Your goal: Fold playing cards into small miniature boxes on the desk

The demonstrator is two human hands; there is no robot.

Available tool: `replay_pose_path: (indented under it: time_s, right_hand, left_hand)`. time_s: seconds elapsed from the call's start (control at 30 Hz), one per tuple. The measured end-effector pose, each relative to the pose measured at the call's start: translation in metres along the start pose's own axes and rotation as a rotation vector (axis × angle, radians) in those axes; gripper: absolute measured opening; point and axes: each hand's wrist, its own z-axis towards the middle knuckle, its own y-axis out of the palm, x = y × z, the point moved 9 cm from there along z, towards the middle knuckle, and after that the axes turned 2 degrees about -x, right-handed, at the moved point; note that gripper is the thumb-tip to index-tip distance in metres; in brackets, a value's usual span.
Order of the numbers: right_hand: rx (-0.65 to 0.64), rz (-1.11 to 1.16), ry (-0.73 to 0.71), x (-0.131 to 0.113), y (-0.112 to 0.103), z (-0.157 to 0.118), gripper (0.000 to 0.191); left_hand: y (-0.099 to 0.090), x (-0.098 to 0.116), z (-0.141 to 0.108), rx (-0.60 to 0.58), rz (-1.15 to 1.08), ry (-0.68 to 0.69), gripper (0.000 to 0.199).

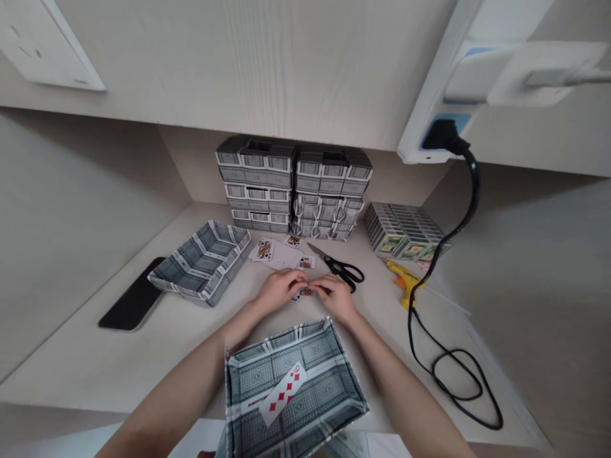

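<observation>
My left hand [282,286] and my right hand [335,295] meet at the fingertips over the desk, both closed in a pinch. A face card [304,292] shows between and just below the fingers, partly hidden by them. Loose playing cards [264,250] lie spread just beyond my hands, some face up. Black-handled scissors [340,267] rest beside my right hand, blades pointing away to the left. Nearest me, between my forearms, is an open box made of playing cards [319,356], with a cut strip of a diamonds card [284,394] inside.
Another open card box [200,261] sits at left, next to a black phone [133,296]. Stacked card boxes [260,172] stand at the back. Packed card decks [405,229] and a yellow glue gun [405,282] are at right. A black cable [470,191] hangs from a power strip [429,108].
</observation>
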Motion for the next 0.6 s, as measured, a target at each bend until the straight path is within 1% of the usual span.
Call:
replay_pose_path:
  time_s: [0.1,0.17,0.23,0.3,0.37,0.43,0.47,0.53,0.6]
  right_hand:
    - [0.014,-0.011,0.009,0.002,-0.004,-0.001,0.015]
    - [0.072,-0.017,0.023,0.005,-0.017,0.003,0.016]
    - [0.206,-0.029,0.064,0.008,-0.044,0.013,0.018]
    - [0.394,-0.058,0.083,0.003,-0.083,0.028,0.019]
    - [0.511,-0.088,0.020,-0.015,-0.120,0.052,0.021]
    - [0.608,-0.185,-0.077,-0.039,-0.154,0.082,0.023]
    - [0.639,-0.247,-0.112,-0.049,-0.168,0.099,0.024]
    - [0.645,-0.384,-0.126,-0.060,-0.187,0.136,0.026]
    - [0.612,-0.509,-0.095,-0.058,-0.198,0.173,0.032]
  left_hand:
    - [0.000,0.000,-0.001,0.005,-0.005,-0.020,0.019]
    - [-0.003,-0.001,-0.001,0.034,-0.013,-0.044,0.024]
    - [-0.006,-0.005,-0.001,0.060,-0.026,-0.083,0.027]
    - [-0.006,-0.011,0.000,0.065,-0.039,-0.124,0.026]
    - [-0.005,-0.017,0.001,0.058,-0.051,-0.161,0.025]
    - [-0.003,-0.022,0.001,0.046,-0.068,-0.185,0.024]
    - [-0.002,-0.024,0.001,0.042,-0.076,-0.191,0.023]
    - [-0.003,-0.026,0.001,0.052,-0.090,-0.191,0.021]
    - [-0.006,-0.028,0.001,0.082,-0.093,-0.192,0.020]
